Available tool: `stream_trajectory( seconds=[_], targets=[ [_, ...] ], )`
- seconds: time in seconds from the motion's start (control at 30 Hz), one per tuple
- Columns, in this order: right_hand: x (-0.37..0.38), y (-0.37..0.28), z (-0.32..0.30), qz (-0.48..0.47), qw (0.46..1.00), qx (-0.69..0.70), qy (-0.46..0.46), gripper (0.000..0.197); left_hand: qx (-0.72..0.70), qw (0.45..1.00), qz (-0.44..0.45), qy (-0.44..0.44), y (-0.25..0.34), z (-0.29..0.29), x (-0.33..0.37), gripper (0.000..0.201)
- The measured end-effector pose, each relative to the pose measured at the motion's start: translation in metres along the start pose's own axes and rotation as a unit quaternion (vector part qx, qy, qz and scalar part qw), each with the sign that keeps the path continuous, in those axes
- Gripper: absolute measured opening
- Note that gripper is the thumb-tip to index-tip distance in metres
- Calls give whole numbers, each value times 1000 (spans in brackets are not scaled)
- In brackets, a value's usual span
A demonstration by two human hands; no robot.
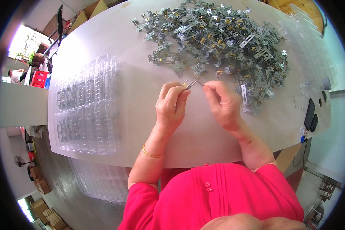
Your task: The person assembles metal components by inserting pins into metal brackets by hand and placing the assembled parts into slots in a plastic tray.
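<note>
Two hands meet over the bare middle of the white bench [142,88], sharing one small metal bracket [191,82], a slim grey strip with a brass-coloured piece at its left end. The left hand [171,107] is closed around that brass end, thumb and forefinger pinched together and the other fingers curled under; the right hand [222,103] is likewise closed in a fingertip pinch, and seems to hold the strip's other end, though the exact contact is too small to make out. In my judgement the work goes best if the part stays held by its ends, up off the bench, so that the joint between strip and brass piece remains in plain sight and neither thumb covers it; a light pinch should do, since squeezing harder would only tilt so thin a strip. Both wrists are raised and bent slightly inward, forearms converging from the body, with a thin gold bangle [151,154] on the left wrist. Just beyond the right hand's fingertips begins the large heap of loose brackets [218,38], spreading away and to the right. Well out from the left hand lies a stack of clear moulded trays [86,107] with rows of narrow pockets, near enough to reach by swinging that forearm outward.
</note>
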State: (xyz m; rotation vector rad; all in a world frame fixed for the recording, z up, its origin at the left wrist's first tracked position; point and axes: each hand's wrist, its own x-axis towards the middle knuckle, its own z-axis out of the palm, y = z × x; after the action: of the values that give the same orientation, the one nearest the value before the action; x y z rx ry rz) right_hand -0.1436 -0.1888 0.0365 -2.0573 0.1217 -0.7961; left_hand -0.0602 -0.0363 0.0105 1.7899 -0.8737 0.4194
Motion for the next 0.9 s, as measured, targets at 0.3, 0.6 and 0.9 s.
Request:
stream_trajectory(
  seconds=[0.3,0.6,0.9],
  targets=[
    [-4,0,-2,30,997,16,-64,5,62,994,89,-16,5,2,0,16],
    [-4,4,1,40,998,38,-43,3,55,997,48,3,7,0,1,11],
    [-10,4,9,41,995,76,-52,4,-17,958,-280,-58,1,-23,8,20]
  ],
)
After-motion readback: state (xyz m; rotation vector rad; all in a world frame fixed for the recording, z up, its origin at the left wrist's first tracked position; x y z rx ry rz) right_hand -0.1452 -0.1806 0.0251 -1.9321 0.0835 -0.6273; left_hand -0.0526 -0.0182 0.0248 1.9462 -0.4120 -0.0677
